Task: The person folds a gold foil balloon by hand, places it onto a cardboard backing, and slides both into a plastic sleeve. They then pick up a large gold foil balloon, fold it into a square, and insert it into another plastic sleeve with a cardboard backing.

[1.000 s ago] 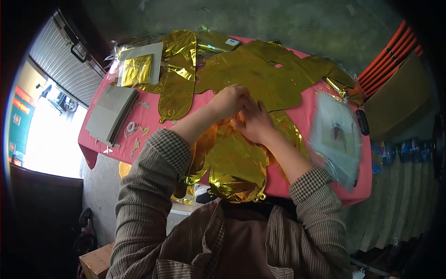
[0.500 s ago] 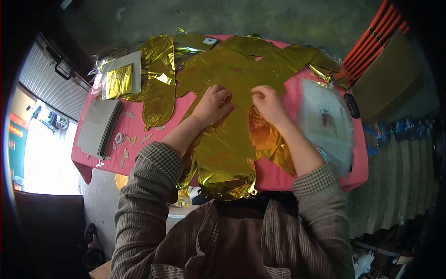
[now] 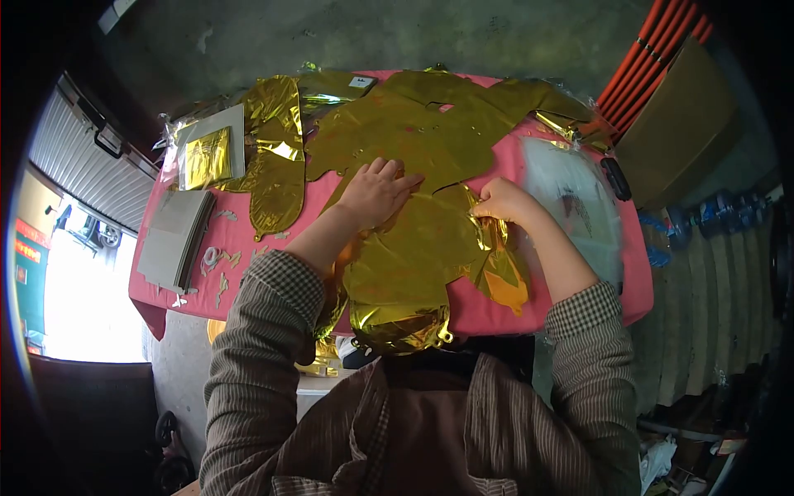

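Foil (image 3: 405, 256) beneath both hands (image 3: 437, 197)

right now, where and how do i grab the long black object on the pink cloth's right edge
Probably across the middle of the long black object, from above with the right hand: it lies slim, clear plastic bags close on its left.

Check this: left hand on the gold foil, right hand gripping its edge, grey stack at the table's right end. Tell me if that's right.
Not quite: the head view shows the grey stack at the table's left end. The left hand is on the gold foil and the right hand grips its edge, as you said.
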Demonstrator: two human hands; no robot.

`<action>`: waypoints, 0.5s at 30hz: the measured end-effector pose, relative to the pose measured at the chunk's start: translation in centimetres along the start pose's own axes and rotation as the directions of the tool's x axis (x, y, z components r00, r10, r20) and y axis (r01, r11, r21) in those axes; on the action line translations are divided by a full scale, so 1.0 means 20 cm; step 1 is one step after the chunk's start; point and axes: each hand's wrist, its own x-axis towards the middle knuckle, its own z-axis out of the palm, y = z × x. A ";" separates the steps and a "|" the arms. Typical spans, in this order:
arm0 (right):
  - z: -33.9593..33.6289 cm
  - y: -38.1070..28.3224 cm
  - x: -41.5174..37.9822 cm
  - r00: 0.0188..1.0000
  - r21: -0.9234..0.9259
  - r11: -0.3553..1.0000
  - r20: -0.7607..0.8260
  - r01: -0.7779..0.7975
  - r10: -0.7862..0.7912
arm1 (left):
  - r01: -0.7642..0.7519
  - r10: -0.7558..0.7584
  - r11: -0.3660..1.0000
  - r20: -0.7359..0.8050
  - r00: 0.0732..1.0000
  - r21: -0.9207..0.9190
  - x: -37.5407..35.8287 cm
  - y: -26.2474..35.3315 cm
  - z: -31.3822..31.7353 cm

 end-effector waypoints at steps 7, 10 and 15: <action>-0.06 -0.01 -0.06 0.972 0.708 0.702 0.207 -0.071 -0.111 | -0.076 0.074 0.996 0.056 0.996 0.041 0.02 -0.01 -0.03; -0.07 -0.06 -0.09 0.959 0.861 0.504 0.198 -0.071 -0.202 | -0.065 0.062 0.997 0.066 0.996 0.044 0.02 -0.02 -0.01; -0.05 -0.21 -0.06 0.931 0.808 0.588 0.177 0.048 -0.319 | -0.070 0.070 0.997 0.017 0.997 -0.010 0.02 -0.02 -0.01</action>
